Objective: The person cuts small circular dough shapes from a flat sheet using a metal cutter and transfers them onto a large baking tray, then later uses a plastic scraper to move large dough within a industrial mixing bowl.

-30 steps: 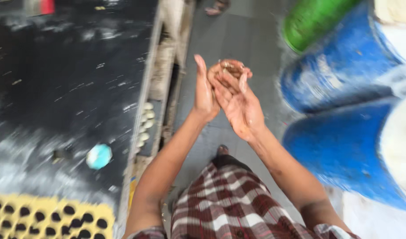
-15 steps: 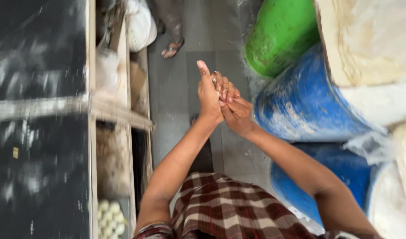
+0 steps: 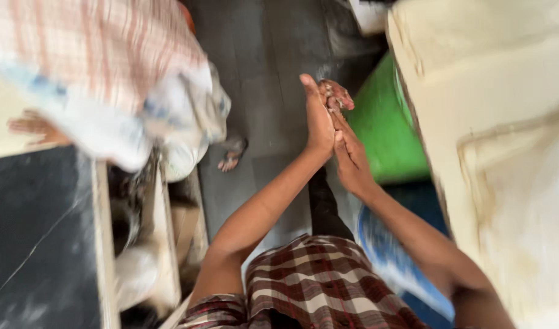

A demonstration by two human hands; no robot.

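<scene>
The left hand and the right hand press flat together, palm to palm, with a small brown lump squeezed between the fingertips, just left of a green barrel, while blur hides what the lump is.

We see a green plastic barrel just beside a blue plastic barrel; left of it, a dark-topped bench.
</scene>
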